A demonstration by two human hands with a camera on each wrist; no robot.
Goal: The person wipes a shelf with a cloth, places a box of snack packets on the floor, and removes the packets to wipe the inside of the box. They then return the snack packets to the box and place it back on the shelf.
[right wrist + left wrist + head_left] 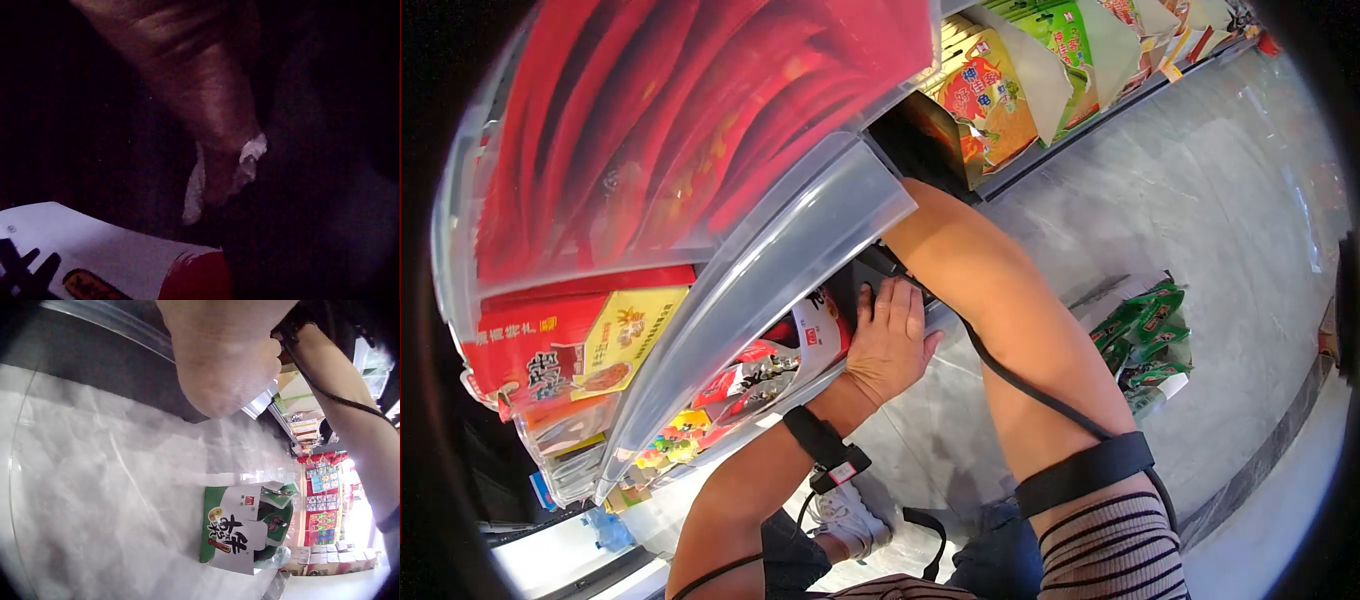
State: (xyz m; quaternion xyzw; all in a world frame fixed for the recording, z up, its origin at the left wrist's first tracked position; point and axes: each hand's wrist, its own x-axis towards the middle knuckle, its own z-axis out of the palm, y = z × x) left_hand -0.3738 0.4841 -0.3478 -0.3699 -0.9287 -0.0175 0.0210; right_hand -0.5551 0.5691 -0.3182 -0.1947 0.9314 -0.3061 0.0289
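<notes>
My left hand rests with fingers extended on the dark shelf edge, beside a red-and-white snack box. In the left wrist view only the heel of that hand shows, at the top. My right forearm reaches under the clear plastic divider into the dark shelf, so the head view hides the right hand. The dim right wrist view shows the right hand holding a crumpled white tissue or cloth, which sticks out on both sides of the fingers. A white-and-red box lies nearby.
A clear bin of red packets overhangs at upper left. More snack boxes line the shelf at top right. On the grey tiled floor stands an open green-and-white box of green packets.
</notes>
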